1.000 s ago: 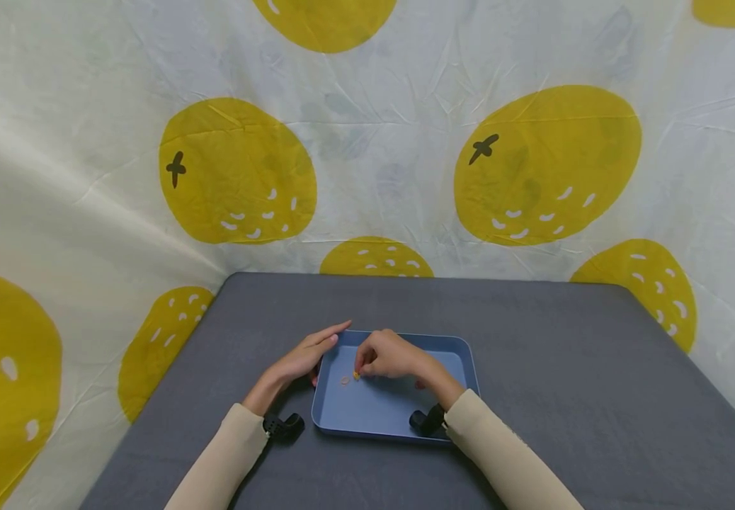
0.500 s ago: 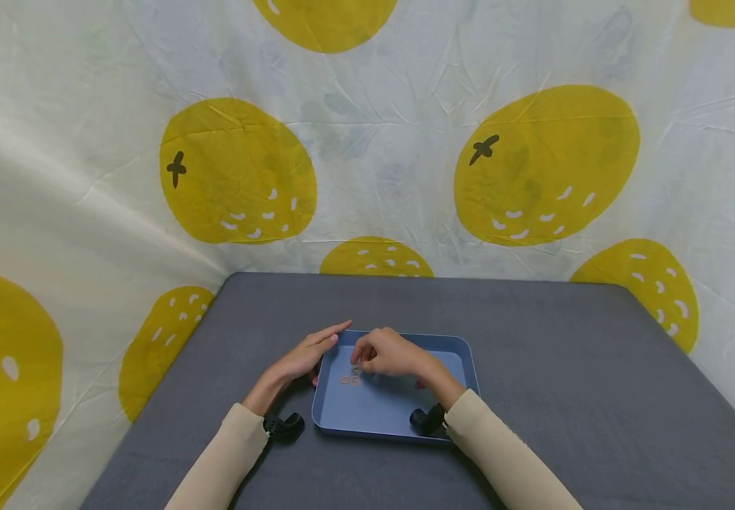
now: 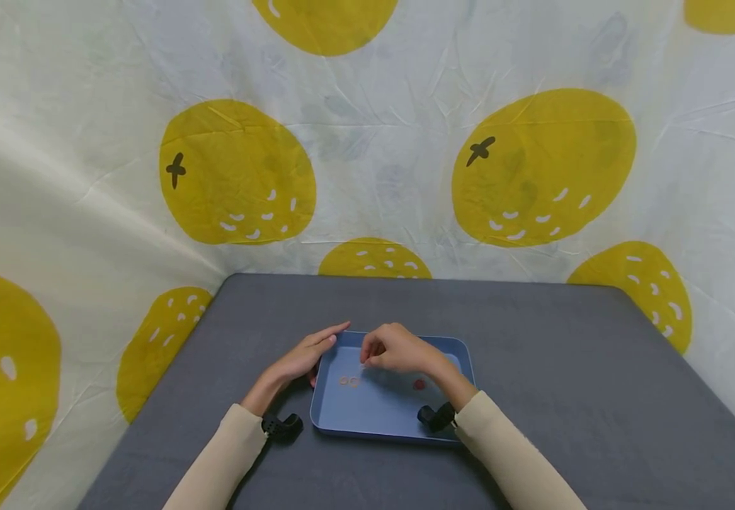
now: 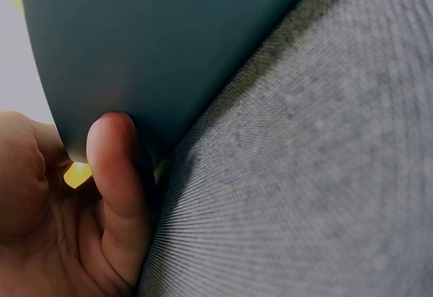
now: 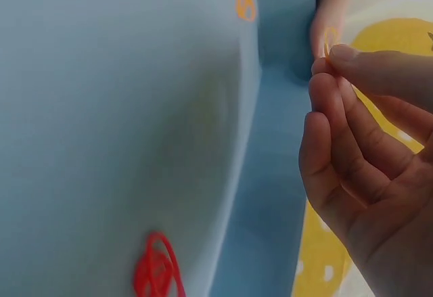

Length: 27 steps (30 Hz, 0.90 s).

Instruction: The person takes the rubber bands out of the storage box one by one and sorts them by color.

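Observation:
A shallow blue tray [image 3: 380, 418] lies on the grey-covered table. My left hand [image 3: 300, 358] holds its left edge near the far corner; in the left wrist view one digit presses against the tray's outer wall. Over the tray's far part, my right hand [image 3: 396, 348] pinches a thin orange loop [image 5: 329, 38] between thumb and fingertip, best seen in the right wrist view. Two small orange rings [image 3: 348, 381] lie side by side on the tray floor at left. Toward the right side lies a tangle of thin red loops [image 3: 419, 384], larger in the right wrist view.
Grey cloth [image 3: 565, 397] covers the table all round the tray. A white curtain [image 3: 386, 177] printed with yellow fruit hangs behind the table and at both sides. Black wrist cameras [image 3: 282, 428] sit on both wrists, the right one over the tray's near edge.
One second ago an orange piece was at my right fingertips beside a single ring; now two rings lie there. My right hand has moved slightly up and right, uncovering the red loops.

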### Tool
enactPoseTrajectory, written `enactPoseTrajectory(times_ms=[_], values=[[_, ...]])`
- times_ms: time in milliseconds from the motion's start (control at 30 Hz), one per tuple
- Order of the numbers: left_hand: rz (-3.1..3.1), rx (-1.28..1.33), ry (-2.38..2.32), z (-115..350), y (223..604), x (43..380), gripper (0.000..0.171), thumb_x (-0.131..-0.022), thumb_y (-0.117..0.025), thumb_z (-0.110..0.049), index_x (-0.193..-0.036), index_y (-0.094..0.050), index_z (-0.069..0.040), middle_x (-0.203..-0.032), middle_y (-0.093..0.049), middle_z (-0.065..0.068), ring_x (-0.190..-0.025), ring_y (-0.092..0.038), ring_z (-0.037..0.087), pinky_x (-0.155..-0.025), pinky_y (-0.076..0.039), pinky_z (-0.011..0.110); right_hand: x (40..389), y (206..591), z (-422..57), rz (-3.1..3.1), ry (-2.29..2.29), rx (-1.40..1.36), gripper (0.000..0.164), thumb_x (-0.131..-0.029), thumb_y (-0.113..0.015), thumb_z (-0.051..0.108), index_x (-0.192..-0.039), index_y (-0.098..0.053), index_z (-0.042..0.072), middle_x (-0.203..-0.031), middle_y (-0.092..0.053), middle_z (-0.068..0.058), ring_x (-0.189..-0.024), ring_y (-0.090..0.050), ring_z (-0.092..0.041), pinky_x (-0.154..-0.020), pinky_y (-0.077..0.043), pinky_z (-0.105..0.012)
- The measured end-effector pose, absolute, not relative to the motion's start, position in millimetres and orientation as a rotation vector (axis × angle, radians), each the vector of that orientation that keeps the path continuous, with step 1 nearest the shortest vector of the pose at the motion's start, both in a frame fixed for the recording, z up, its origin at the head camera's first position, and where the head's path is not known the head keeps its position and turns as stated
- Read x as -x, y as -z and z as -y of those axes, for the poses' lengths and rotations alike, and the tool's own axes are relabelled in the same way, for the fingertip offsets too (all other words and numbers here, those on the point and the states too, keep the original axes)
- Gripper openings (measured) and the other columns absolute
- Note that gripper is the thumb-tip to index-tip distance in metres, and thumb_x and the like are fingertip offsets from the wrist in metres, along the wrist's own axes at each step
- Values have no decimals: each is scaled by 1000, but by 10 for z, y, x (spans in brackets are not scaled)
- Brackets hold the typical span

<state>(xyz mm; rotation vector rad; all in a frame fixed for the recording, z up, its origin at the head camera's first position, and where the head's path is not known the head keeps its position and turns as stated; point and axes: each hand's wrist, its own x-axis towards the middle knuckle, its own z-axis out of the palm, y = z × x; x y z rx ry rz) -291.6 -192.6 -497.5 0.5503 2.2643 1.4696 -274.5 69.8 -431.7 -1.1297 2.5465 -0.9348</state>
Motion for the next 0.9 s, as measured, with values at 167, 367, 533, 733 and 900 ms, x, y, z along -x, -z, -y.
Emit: enactPoseTrajectory(times_ms=[167, 367, 533, 733, 900], values=[[-2278, -559, -1455, 1917, 5000, 2920, 49, -115, -34, -36, -163, -34, -29, -160, -39, 23, -46, -53, 15, -44, -49, 30, 2713, 4260, -826, -2553, 962, 1134, 8, -96, -71, 7, -94, -79, 6, -89, -76, 2, -76, -66, -3, -73, -57, -22], [-2286, -585, -1458, 1911, 4990, 2913, 49, -115, -33, -34, -163, -34, -27, -158, -42, 24, -45, -53, 14, -44, -49, 31, 2691, 4204, -1032, -2566, 1011, 1078, 8, -97, -72, 13, -95, -78, 8, -92, -77, -1, -77, -68, -9, -72, -56, -23], [-2279, -585, -1467, 1915, 4980, 2909, 50, -115, -33, -36, -164, -33, -27, -132, -62, 30, -42, -52, 13, -43, -48, 29, 2653, 4140, -1239, -2563, 1068, 1025, 8, -97, -72, 12, -96, -77, 6, -95, -78, -11, -78, -69, -19, -70, -56, -24], [-2273, -614, -1450, 1920, 4982, 2924, 50, -115, -33, -35, -164, -32, -28, -154, -46, 22, -44, -53, 13, -44, -49, 29, 2592, 4054, -1471, -2590, 1097, 971, 5, -97, -73, 13, -95, -78, 13, -92, -77, -1, -78, -68, -10, -71, -56, -25], [-2279, -595, -1443, 1929, 4965, 2915, 49, -115, -34, -36, -163, -33, -31, -157, -43, 21, -45, -54, 14, -44, -50, 29, 2559, 3989, -1630, -2613, 1111, 959, 6, -98, -72, 13, -98, -78, 11, -96, -78, -4, -81, -70, -16, -73, -57, -25]])
